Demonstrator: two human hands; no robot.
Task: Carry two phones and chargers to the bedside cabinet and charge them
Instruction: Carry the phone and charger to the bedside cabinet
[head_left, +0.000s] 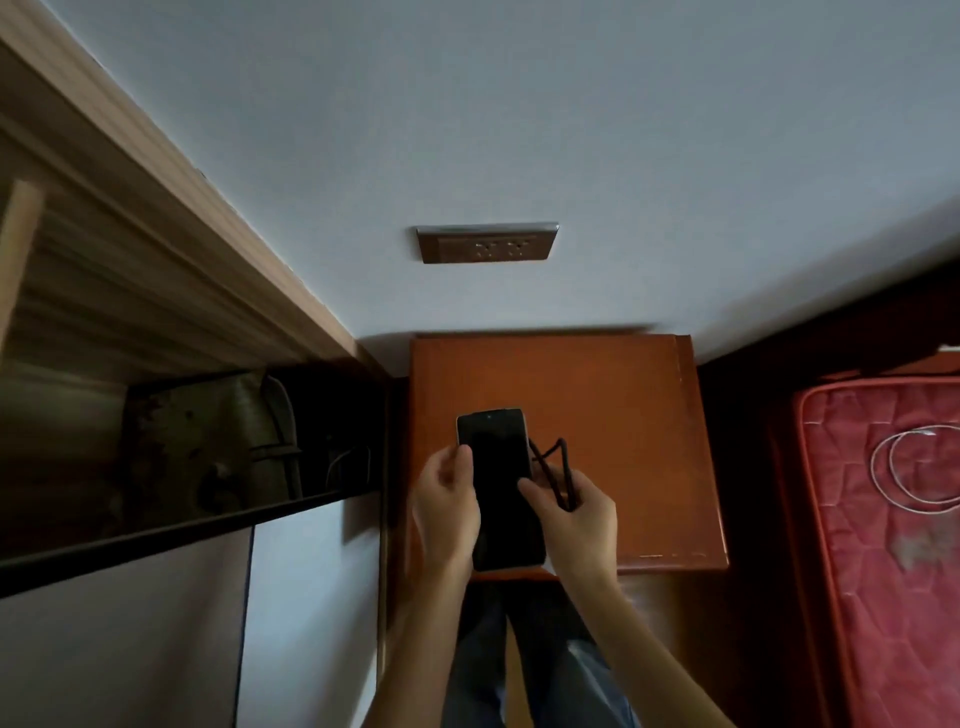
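A black phone (497, 488) with a dark screen is held upright over the front of the orange-brown bedside cabinet (623, 415). My left hand (448, 512) grips its left edge. My right hand (576, 512) touches its right edge with the thumb and holds a looped black charger cable (558, 470). A white cable (906, 470) lies coiled on the red mattress at the right. No second phone is in view.
A brown wall socket plate (487, 244) sits on the white wall above the cabinet. A wooden wardrobe (130, 260) with a dark open shelf stands to the left. The red mattress (883, 571) borders the cabinet on the right.
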